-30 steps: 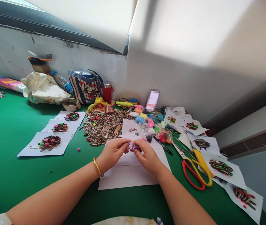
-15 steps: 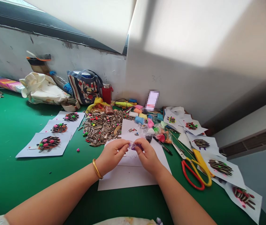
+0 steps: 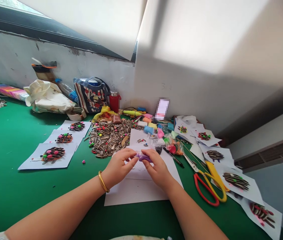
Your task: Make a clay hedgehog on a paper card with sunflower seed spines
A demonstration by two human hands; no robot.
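Red flask (image 3: 114, 102) beside striped bag (image 3: 91, 97); cream bag (image 3: 49, 99) farther left.

- Green tabletop (image 3: 19, 193), spreading widest from 6 to 9 o'clock, a dull sheen on its left part.
- Pale, scuffed wall (image 3: 11, 50) at 10 o'clock, with dark marks and chipped patches under the window.
- Dark window frame (image 3: 31, 25), slanting from 10 o'clock towards 12; bright glass (image 3: 31, 4) above it.
- White hanging sheet (image 3: 94, 20) at 11 o'clock, covering part of the window.
- Broad whitish surface (image 3: 193, 86) at 1 to 2 o'clock, brightly lit above, shadowed below.
- White ledge (image 3: 263, 145) at 3 o'clock, with brown panelling (image 3: 273, 155) beneath.
- Blue-grey surface (image 3: 278, 186) near 4 o'clock.
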